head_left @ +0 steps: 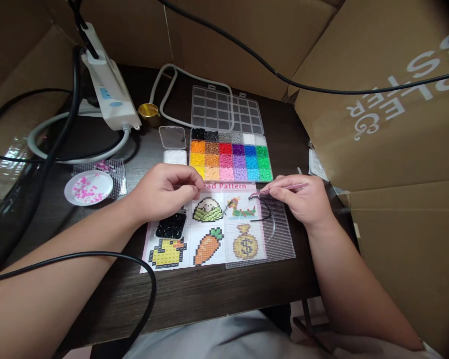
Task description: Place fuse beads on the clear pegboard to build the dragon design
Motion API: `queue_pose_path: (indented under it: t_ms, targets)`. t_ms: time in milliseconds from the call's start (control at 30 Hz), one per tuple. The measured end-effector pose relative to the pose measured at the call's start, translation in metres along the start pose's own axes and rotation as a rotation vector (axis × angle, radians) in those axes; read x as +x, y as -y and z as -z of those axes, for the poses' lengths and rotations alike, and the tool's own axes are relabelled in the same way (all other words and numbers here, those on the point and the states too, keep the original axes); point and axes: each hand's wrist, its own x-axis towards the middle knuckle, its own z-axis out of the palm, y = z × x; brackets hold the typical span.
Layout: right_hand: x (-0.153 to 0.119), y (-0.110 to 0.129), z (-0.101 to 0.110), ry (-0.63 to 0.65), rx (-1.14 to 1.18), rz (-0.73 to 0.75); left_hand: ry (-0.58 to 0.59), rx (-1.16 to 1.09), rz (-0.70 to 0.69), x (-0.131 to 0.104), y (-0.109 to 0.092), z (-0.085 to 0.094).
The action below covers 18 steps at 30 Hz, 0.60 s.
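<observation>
My right hand (299, 197) grips a pair of pink tweezers (280, 189), whose tips point left over a clear pegboard (280, 237). Near the tips, black beads (260, 219) form a curved line on the board. The pegboard overlaps the right part of a printed bead pattern sheet (207, 242), which shows a carrot, a money bag and other pictures. Over the sheet's upper left is my left hand (172, 192), fingers curled and thumb against them; whatever they may hold is hidden. Just below it sits a small box of black beads (171, 226).
Behind the sheet stands an open sorting case (230, 154) of coloured beads. A small box of white beads (175, 157) is beside it. On the left are a white dish (89, 188) with pink beads, another pegboard (118, 177), a gold cup (148, 112) and a power strip (112, 94). Cardboard walls surround the table.
</observation>
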Motion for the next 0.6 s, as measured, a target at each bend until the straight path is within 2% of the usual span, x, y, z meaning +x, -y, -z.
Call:
queue_pose_path:
  t_ms: [233, 600]
  targets:
    - [0.0019, -0.003, 0.0007, -0.001, 0.025, 0.004, -0.001, -0.038, 0.013, 0.0007, -0.0047, -0.0004]
    - [0.0041, -0.001, 0.0023, 0.02, 0.003, -0.004, -0.015, 0.038, -0.021, 0.0027, -0.0012, 0.0019]
